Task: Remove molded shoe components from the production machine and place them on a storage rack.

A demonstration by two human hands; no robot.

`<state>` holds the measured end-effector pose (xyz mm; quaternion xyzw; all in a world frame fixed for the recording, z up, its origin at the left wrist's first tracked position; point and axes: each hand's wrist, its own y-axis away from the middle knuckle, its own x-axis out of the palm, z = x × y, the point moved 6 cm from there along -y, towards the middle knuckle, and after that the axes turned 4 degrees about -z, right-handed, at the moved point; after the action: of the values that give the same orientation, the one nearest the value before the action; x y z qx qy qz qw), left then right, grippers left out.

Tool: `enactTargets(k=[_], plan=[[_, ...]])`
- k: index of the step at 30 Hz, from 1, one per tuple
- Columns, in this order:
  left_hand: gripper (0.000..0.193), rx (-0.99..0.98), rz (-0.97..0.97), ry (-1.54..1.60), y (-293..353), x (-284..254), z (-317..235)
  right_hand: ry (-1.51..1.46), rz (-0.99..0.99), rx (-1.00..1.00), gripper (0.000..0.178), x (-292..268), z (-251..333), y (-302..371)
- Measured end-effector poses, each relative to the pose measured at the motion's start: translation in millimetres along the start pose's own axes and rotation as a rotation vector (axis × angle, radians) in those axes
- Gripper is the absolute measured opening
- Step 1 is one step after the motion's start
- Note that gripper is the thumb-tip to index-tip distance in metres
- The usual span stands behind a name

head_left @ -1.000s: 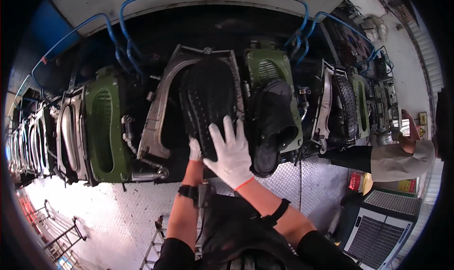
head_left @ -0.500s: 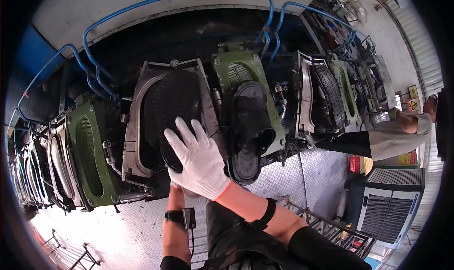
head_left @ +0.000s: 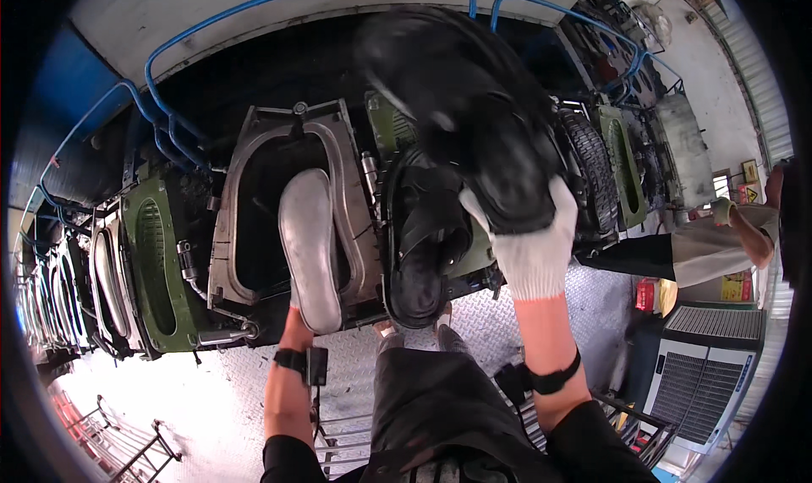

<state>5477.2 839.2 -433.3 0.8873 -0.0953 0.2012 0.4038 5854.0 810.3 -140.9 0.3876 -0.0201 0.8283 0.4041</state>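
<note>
Black sandal (head_left: 499,132) has just come off the metal foot form (head_left: 309,242), leaving that bare; the right hand (head_left: 534,250) grips it aloft, well apart from the left hand (head_left: 294,300), whose hold is hidden.

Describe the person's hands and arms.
The right hand wears a white knitted glove with an orange-red cuff edge; the left hand is mostly hidden. Black straps with small dark boxes circle both forearms, a cable hanging from the left box. The sleeves are black and short.
</note>
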Motion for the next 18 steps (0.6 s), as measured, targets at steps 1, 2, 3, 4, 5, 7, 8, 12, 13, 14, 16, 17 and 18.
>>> enactTargets(k=[1,2,3,4,5,7,8,12,13,14,16,17,18], plan=[[0.043,0.03,-0.025,-0.039,-17.1,-0.7,-8.2,-0.298,0.009,0.17,0.048,-8.4,-0.2,12.2],[0.042,-0.03,-0.091,0.032,-34.9,-12.2,-11.5,-0.306,0.109,0.197,0.048,-24.2,1.2,16.5],[0.041,-0.027,-0.185,-0.006,-46.3,-2.0,-17.9,-0.303,0.196,0.208,0.048,-44.6,2.6,21.8],[0.04,0.082,-0.196,-0.195,-52.4,-24.6,-30.2,-0.379,-0.052,0.269,0.052,-62.2,-7.3,37.2],[0.042,0.169,-0.122,-0.248,-54.4,7.6,-37.0,-0.282,-0.165,0.262,0.051,-107.3,-13.7,39.4],[0.049,0.276,-0.071,-0.298,-50.1,60.6,-78.6,-0.161,-0.266,0.42,0.046,-143.6,-31.9,61.1],[0.042,0.234,-0.133,-0.113,-52.8,71.1,-100.3,-0.061,-0.243,0.471,0.049,-153.2,-43.1,70.6],[0.03,0.842,-0.518,-0.711,43.6,164.1,-147.7,0.073,-0.258,0.411,0.047,-181.6,-56.8,77.4],[0.019,0.932,-0.518,-0.717,76.0,192.1,-146.1,0.169,-0.304,0.39,0.043,-195.2,-63.5,77.5],[0.019,1.051,-0.406,-0.781,102.2,221.6,-134.1,0.269,-0.34,0.376,0.038,-203.0,-69.0,79.6],[0.024,0.938,-0.202,-1.223,129.4,274.1,-108.5,0.948,0.059,0.202,0.032,-181.3,-63.1,83.8],[0.046,0.719,-0.143,-1.422,133.0,302.6,-101.7,1.55,0.492,-0.107,0.025,-160.1,-62.2,92.5],[0.052,0.664,-0.127,-1.481,123.7,321.5,-85.1,1.621,0.742,-0.206,0.021,-183.9,-75.6,91.3]])
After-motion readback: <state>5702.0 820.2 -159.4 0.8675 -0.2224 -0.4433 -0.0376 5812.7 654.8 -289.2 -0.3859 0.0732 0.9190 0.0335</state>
